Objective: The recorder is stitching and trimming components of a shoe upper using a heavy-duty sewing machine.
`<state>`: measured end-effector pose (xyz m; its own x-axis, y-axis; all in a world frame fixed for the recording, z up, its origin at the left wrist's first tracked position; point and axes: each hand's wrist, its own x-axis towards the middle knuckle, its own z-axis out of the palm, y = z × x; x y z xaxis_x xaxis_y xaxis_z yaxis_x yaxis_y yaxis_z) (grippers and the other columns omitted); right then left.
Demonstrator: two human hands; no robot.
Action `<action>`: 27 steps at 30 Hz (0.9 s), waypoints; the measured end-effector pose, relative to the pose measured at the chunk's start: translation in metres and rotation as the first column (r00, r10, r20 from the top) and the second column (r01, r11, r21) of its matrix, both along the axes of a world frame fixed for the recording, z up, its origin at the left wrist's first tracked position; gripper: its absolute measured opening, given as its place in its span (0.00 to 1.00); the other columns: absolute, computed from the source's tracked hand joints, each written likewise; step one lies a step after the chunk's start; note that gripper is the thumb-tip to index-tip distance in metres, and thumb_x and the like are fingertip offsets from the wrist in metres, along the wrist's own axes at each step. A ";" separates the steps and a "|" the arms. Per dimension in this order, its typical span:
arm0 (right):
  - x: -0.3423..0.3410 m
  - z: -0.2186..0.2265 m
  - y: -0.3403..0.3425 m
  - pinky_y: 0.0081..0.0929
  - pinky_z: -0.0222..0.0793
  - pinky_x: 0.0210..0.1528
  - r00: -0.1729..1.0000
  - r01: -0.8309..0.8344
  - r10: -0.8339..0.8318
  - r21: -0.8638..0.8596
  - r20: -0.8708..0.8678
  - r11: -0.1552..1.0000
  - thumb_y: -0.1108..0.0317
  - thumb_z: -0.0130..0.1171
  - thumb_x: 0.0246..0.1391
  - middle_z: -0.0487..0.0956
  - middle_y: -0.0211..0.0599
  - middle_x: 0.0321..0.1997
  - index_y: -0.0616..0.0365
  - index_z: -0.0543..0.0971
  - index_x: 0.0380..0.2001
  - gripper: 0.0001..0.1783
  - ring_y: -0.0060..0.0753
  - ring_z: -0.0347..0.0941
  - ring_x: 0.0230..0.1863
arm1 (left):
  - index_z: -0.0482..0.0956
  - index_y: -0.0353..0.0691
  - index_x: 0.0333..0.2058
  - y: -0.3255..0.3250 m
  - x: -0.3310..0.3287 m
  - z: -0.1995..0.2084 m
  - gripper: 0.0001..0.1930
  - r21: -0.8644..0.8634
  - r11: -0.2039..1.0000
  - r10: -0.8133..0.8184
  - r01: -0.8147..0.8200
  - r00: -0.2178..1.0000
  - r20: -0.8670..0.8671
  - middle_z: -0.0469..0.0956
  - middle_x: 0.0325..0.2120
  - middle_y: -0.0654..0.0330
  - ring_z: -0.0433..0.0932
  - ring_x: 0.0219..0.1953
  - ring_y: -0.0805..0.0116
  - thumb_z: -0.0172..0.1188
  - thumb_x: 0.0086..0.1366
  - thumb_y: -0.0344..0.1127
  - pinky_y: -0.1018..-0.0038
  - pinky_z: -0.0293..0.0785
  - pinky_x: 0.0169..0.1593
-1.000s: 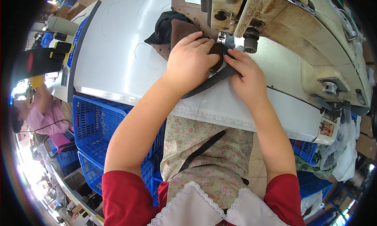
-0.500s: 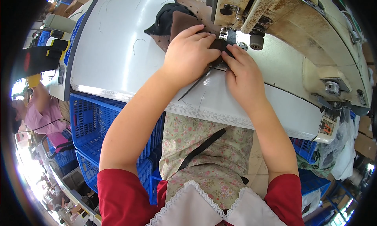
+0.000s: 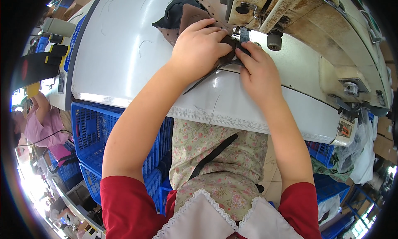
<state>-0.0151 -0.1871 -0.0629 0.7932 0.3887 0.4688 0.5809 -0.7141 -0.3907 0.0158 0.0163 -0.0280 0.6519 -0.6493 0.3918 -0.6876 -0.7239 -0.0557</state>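
Note:
A brown piece [image 3: 192, 17] of leather-like material, with rows of small holes along its tan edge, lies bunched on the sewing machine's table beside black cloth [image 3: 177, 14]. My left hand [image 3: 200, 46] is closed over its near part, fingers bent and thumb toward the needle area. Close to the metal presser foot [image 3: 239, 33], my right hand [image 3: 260, 71] pinches the dark edge between thumb and fingers. From between my hands a thin black strip [image 3: 202, 79] trails toward the table's front. My fingers hide much of the piece at the foot.
The sewing machine's head [image 3: 306, 27] overhangs on the right. A ruler strip [image 3: 219, 119] runs along the table's front edge. Blue crates [image 3: 93, 133] stand below at the left. Loose threads lie on the white tabletop [image 3: 120, 44]. Another person in pink [image 3: 43, 125] is at far left.
My right hand's fingertips have shifted slightly up toward the presser foot. The black strip now curves more beneath my hands. The view has moved slightly; both hands stay on the piece.

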 end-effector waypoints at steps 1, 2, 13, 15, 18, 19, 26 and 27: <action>0.000 0.000 0.000 0.43 0.69 0.58 1.000 0.003 -0.003 -0.007 0.006 1.000 0.75 0.60 0.46 0.77 0.45 0.53 0.61 0.82 0.45 0.19 0.49 0.72 0.54 | 0.85 0.51 0.36 0.000 0.000 0.000 0.14 0.000 1.000 -0.002 0.002 1.000 0.003 0.81 0.48 0.58 0.76 0.55 0.65 0.63 0.48 0.32 0.64 0.64 0.66; 0.000 0.000 0.000 0.43 0.69 0.58 1.000 0.005 -0.005 -0.007 0.007 1.000 0.75 0.60 0.46 0.77 0.45 0.53 0.61 0.82 0.45 0.19 0.49 0.72 0.54 | 0.85 0.51 0.36 -0.001 0.001 0.000 0.14 0.000 1.000 -0.004 0.004 1.000 0.005 0.81 0.48 0.58 0.76 0.54 0.65 0.63 0.48 0.32 0.63 0.64 0.66; -0.003 0.000 0.000 0.40 0.68 0.52 0.996 -0.062 0.054 0.124 0.066 0.990 0.68 0.65 0.43 0.79 0.36 0.44 0.57 0.84 0.37 0.15 0.42 0.74 0.49 | 0.83 0.49 0.36 0.002 0.009 0.000 0.14 -0.033 0.999 -0.025 0.025 1.000 0.003 0.81 0.48 0.59 0.77 0.53 0.65 0.64 0.48 0.30 0.62 0.65 0.65; -0.003 0.001 0.000 0.40 0.67 0.52 0.996 -0.066 0.060 0.083 0.070 0.994 0.68 0.65 0.43 0.79 0.35 0.44 0.57 0.84 0.37 0.14 0.41 0.74 0.49 | 0.82 0.48 0.36 0.004 0.010 0.000 0.14 -0.058 0.998 -0.037 0.036 0.999 -0.012 0.81 0.48 0.59 0.77 0.53 0.65 0.64 0.47 0.28 0.62 0.65 0.65; -0.004 0.004 0.001 0.39 0.67 0.52 0.995 -0.069 0.066 0.045 0.074 0.997 0.68 0.65 0.44 0.78 0.34 0.43 0.58 0.84 0.36 0.13 0.40 0.73 0.49 | 0.80 0.45 0.33 0.007 0.013 0.002 0.13 -0.072 0.994 -0.079 0.078 0.997 -0.018 0.81 0.48 0.60 0.77 0.53 0.65 0.63 0.46 0.25 0.61 0.65 0.65; -0.005 0.005 0.001 0.39 0.66 0.52 0.995 -0.068 0.065 0.047 0.075 0.997 0.67 0.65 0.44 0.78 0.34 0.43 0.58 0.84 0.36 0.13 0.41 0.73 0.49 | 0.79 0.45 0.31 0.008 0.014 0.004 0.11 -0.051 0.995 -0.090 0.089 0.996 -0.020 0.81 0.48 0.60 0.77 0.53 0.65 0.63 0.46 0.25 0.61 0.65 0.66; -0.008 0.005 0.005 0.40 0.66 0.55 0.992 -0.060 0.060 -0.009 0.109 0.998 0.66 0.63 0.49 0.78 0.36 0.44 0.60 0.82 0.39 0.14 0.41 0.72 0.52 | 0.79 0.43 0.30 0.013 0.016 0.002 0.11 -0.031 0.991 -0.129 0.128 0.991 -0.040 0.81 0.49 0.60 0.77 0.54 0.65 0.64 0.46 0.25 0.60 0.64 0.66; -0.008 0.005 0.006 0.40 0.65 0.56 0.993 -0.050 0.051 -0.019 0.104 0.999 0.66 0.62 0.50 0.78 0.36 0.45 0.60 0.82 0.40 0.14 0.41 0.72 0.52 | 0.79 0.43 0.30 0.015 0.018 0.002 0.11 -0.031 0.991 -0.129 0.128 0.991 -0.040 0.81 0.49 0.60 0.77 0.54 0.65 0.64 0.46 0.25 0.60 0.64 0.66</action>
